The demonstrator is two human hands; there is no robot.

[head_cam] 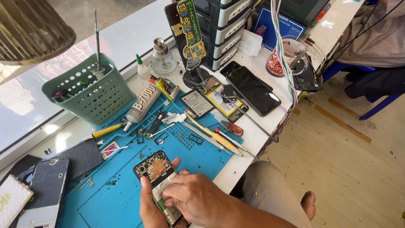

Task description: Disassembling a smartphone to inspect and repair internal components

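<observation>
Opened phone (157, 169), back cover off and circuit board exposed, lies on the blue repair mat (126, 198) at the near edge of the white worktop (253, 135), its long axis running diagonally from upper left down toward the person; a green basket (90, 95), a glue tube (143, 104) and a second dismantled phone (223, 101) lie farther back. Left hand (149, 207) cradles the phone from below, thumb up its left edge and fingers curled around the right side. Right hand (192, 198), the nearer to its lower half, lies across it, fingers bent and pressing on the silver panel (162, 182); whether they pinch anything cannot be told.
</observation>
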